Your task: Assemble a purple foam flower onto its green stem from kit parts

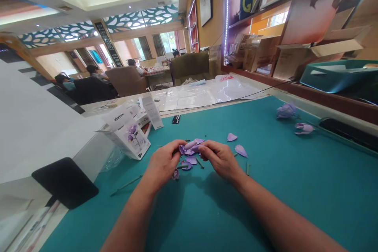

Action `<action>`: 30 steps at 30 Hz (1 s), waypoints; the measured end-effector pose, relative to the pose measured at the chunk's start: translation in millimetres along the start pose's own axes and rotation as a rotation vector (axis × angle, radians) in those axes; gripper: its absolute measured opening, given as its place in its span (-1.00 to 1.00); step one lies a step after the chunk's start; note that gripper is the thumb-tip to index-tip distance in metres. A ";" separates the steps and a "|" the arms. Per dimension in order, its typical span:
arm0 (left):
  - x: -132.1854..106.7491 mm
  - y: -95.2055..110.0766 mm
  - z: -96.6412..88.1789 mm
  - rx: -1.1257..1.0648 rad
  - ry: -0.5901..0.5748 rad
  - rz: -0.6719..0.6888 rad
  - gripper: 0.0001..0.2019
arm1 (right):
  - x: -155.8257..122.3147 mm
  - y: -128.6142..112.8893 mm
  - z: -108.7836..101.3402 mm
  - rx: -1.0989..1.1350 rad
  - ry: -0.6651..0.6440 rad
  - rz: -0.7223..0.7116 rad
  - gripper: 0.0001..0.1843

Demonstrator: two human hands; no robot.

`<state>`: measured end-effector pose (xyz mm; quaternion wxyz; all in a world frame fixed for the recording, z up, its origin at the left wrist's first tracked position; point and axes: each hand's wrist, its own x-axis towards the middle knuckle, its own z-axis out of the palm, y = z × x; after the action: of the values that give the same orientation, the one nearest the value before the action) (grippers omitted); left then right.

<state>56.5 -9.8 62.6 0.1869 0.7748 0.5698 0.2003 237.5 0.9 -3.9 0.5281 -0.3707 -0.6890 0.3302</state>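
Observation:
Above the teal mat, my left hand [165, 162] and my right hand [219, 159] are both closed on a purple toy flower head [191, 147] made of separate petals. The left fingers grip its left side, while the right thumb and fingers pinch a petal on the right. My fingers hide part of it. Just below lie loose purple petals [191, 160] and short green stem pieces [200, 163]. Two more petals, one lilac petal [232, 137] and a longer petal [241, 151], rest right of my right hand. A long green stem [126, 185] lies left of my left wrist.
A white flower box [132, 141] stands behind on the left, near a black pad [65, 183]. At right are a finished purple flower [286, 111], a smaller bloom [304, 128] and a black tray [348, 134]. Several people sit in the background.

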 end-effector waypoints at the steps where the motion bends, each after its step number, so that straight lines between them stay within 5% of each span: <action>1: 0.6 -1.0 0.5 0.002 -0.004 0.000 -0.68 | -0.1 -1.6 -0.1 -0.017 -0.006 -0.006 -0.67; 12: 1.1 -1.6 1.5 0.003 -0.011 0.002 -0.68 | -2.1 0.8 5.5 0.193 0.018 0.096 -0.77; 30: 0.3 -3.0 1.9 -0.052 0.019 0.035 -0.65 | -3.4 -0.1 6.6 0.178 0.025 0.062 -0.80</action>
<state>55.2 -8.8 59.5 0.1978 0.7777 0.5524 0.2256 231.6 -2.6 -7.0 0.5572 -0.3474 -0.6384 0.4017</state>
